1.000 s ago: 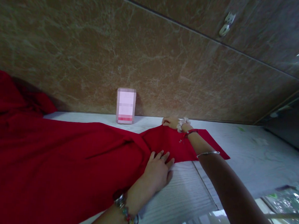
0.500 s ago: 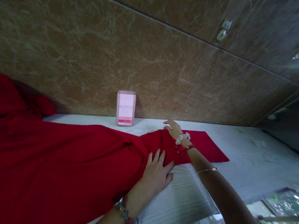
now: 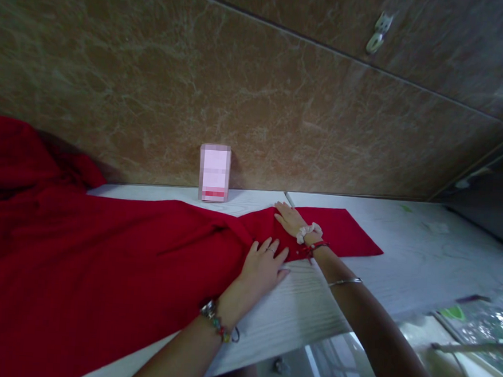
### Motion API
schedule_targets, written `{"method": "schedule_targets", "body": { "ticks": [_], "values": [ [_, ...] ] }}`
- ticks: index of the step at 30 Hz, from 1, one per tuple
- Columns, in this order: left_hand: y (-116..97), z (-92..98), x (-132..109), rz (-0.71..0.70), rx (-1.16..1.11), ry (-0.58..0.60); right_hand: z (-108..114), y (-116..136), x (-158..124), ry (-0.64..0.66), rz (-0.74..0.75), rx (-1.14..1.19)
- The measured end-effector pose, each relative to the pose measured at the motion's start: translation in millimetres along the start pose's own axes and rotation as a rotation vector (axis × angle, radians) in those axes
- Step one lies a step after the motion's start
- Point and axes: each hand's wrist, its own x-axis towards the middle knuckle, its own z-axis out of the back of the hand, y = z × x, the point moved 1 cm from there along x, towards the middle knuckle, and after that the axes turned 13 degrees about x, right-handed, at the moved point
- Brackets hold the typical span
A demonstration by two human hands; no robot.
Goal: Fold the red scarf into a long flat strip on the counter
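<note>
A long piece of red cloth lies over the white wood-grain table, creased near its narrower part and bunched at the far left. My left hand rests on the cloth's near edge, palm down with its fingers spread. Just right of it and farther back, my right hand lies flat on the narrow section, fingertips at the cloth's back edge. Beyond my right wrist, the cloth's flat end reaches out to a slanted corner. Neither hand grips anything.
A phone with a blurred screen leans on the brown marbled wall. The white table has a seam near my right hand. A pale plug-like item hangs on the wall. Clear plastic lies at lower right.
My right hand has flattened onto the cloth, its fingers pointing to the back edge. My left hand stays on the near edge. The view has tilted slightly, shifting everything upward.
</note>
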Motion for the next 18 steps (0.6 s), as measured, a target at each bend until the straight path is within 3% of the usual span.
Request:
{"method": "schedule_targets", "body": {
  "ticks": [6, 9, 13, 18],
  "values": [
    [9.2, 3.7, -1.0, 0.012, 0.056, -0.04, 13.5, 4.4, -51.1, -0.022, -0.294, 0.022],
    [8.8, 2.8, -2.2, -0.007, 0.048, 0.001, 10.8, -0.6, -74.3, 0.021, -0.346, 0.009],
    [8.3, 0.7, -3.7, -0.016, 0.028, 0.044, 10.5, -22.9, -79.9, 0.017, -0.335, -0.001],
    [7.4, -0.2, -4.6, -0.007, 0.042, 0.021, 28.0, -62.9, -81.6, 0.002, -0.517, 0.002]
  ]
}}
